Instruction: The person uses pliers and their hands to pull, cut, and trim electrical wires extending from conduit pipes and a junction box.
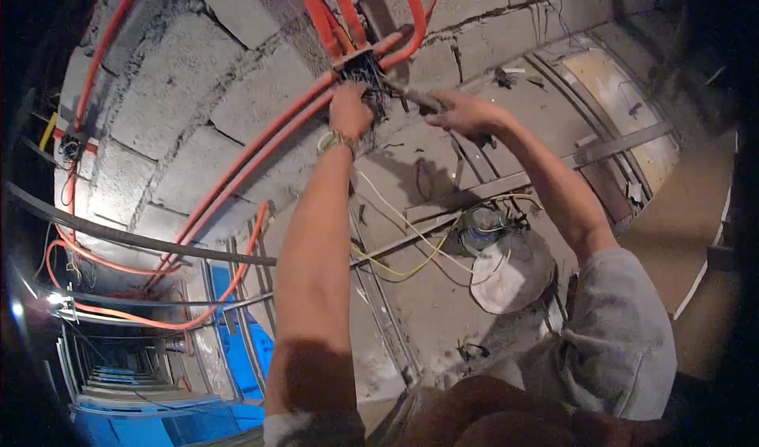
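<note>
My left hand (350, 111), with a watch (336, 140) at its wrist, reaches up to a box of loose wires (365, 74) at the block wall. Its fingers are bent in among the dark and blue wires, and their tips are partly hidden. To the right, my right hand (468, 115) is closed round a long, thin grey hand tool (423, 99). The tool points left toward the wires; its exact kind is too blurred to tell. Several orange conduits (345, 12) run into the box from above, and two more come in from the lower left.
Below my arms lie a round white-topped container (510, 277), a coil of wire (482, 230) and a yellow-green wire (403, 273). Metal profiles (474, 190) cross the floor. A loop of orange conduit (190, 320) and a bright lamp (55, 298) are at the left.
</note>
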`<act>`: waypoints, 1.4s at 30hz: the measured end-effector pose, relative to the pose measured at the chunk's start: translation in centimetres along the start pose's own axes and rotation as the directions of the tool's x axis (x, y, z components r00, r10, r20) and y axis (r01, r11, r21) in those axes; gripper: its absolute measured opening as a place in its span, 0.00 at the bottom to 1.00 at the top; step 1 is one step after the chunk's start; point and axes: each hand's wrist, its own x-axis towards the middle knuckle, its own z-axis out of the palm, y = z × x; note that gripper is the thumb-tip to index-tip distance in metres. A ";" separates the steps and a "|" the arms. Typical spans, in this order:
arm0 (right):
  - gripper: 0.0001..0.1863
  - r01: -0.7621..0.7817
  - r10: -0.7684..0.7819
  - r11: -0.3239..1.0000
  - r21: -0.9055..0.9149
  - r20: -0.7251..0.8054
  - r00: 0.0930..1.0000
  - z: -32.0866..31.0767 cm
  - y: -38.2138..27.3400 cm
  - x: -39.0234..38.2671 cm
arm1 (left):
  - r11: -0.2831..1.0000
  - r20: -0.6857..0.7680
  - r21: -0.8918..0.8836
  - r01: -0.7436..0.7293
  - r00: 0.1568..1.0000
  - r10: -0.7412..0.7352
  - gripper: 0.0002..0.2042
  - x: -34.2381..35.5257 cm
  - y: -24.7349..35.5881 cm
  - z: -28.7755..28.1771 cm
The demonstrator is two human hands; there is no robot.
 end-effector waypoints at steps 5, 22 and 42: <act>0.24 -0.113 0.118 0.988 0.106 -0.039 0.992 -1.4 -1.5 0.3 | 1.000 -0.013 0.024 -0.007 1.000 0.007 0.20 -1.0 -1.5 -0.6; 0.20 0.057 -0.104 0.944 -0.326 -0.128 0.986 -0.6 0.8 6.5 | 0.999 0.020 0.054 0.001 1.000 -0.002 0.22 -1.2 -0.4 0.3; 0.29 -0.156 0.147 0.982 0.104 0.086 0.985 -2.7 0.8 5.5 | 0.999 -0.016 0.034 -0.028 0.999 0.028 0.21 -1.4 -0.8 0.7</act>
